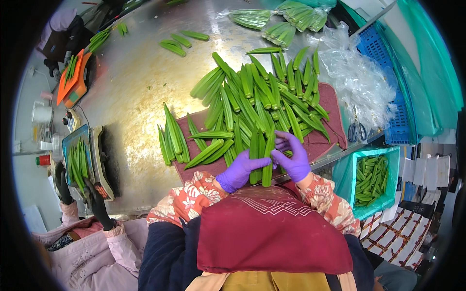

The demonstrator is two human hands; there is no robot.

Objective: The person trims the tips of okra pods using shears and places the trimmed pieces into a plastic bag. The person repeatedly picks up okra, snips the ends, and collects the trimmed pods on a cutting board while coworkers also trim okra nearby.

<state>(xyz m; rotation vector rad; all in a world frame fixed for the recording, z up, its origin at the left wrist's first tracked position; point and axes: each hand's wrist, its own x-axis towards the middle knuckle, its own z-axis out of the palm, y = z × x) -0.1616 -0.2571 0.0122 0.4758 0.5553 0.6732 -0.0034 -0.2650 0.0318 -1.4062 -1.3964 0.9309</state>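
My left hand (239,170), in a purple glove, is closed round a few upright okra pods (254,153) at the table's near edge, its thumb across them. From the right side, my right hand (292,157), gloved alike, bends its fingers and thumb against the same pods (269,165), near the left thumb tip. Some of its fingertips are hidden. Just beyond both hands spreads a large heap of green okra (259,89) on a dark red cloth (334,104). Several pods (172,133) lie side by side at the heap's left.
Bagged okra (251,18) lies at the far side. Clear plastic bags (361,72) and scissors (357,132) are to the right, above a teal-lined bin (394,167) of okra. At left, a co-worker's dark-gloved hands (97,201) touch okra on a scale (99,167); an orange tray (65,87) stands farther back.
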